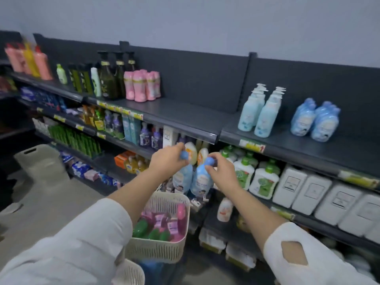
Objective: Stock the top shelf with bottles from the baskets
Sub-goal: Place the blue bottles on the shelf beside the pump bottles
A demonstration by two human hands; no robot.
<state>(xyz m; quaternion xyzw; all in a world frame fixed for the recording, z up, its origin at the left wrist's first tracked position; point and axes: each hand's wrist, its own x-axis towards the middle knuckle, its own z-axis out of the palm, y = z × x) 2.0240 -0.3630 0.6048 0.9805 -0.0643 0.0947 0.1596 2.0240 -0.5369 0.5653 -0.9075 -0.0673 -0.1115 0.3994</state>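
White sleeves [82, 233] nearest. Left hand [166, 159] grips blue bottle [183, 177] by cap; right hand [221, 171] grips second bottle [200, 182]. Below both hands: basket [160, 249].

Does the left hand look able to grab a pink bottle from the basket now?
Probably not: the left hand holds a blue bottle by its cap; the basket itself is open-topped.

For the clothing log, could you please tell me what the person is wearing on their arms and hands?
Both arms wear loose, off-white fabric sleeves ending partway along the forearm. The right sleeve has a diamond-shaped cut-out; the left sleeve shows none. The left hand and right hand are bare: no gloves, rings or watch visible.
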